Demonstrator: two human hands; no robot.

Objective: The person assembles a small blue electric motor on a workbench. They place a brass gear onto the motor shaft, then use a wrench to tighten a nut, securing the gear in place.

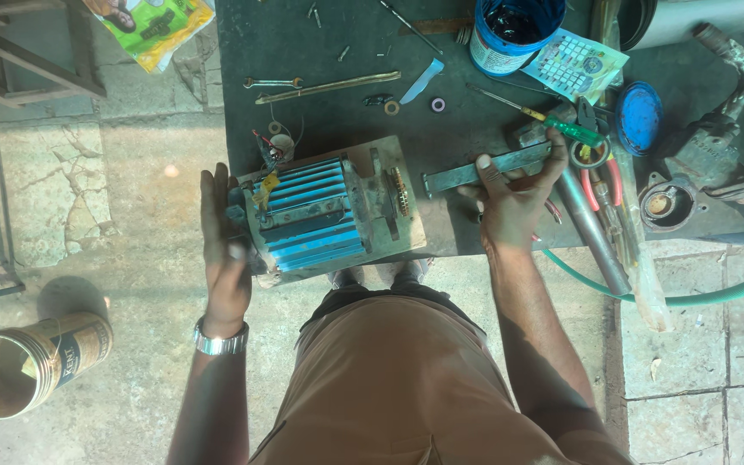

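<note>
A blue finned electric motor (pixel 316 211) on a worn wooden base lies at the near edge of a dark workbench (pixel 303 52). My left hand (pixel 221 250) presses flat against the motor's left end, fingers extended, where loose wires and a yellow tag stick out. My right hand (pixel 514 194) grips a flat grey metal bar (pixel 484 170) that lies to the right of the motor. A wristwatch sits on my left wrist.
On the bench lie a green-handled screwdriver (pixel 561 127), red-handled pliers (pixel 600 176), a spanner (pixel 273 83), a blue paint can (pixel 510 30), a blue lid (pixel 639 118), washers and screws. A green hose (pixel 691 297) runs right. An open tin (pixel 19 366) stands on the stone floor.
</note>
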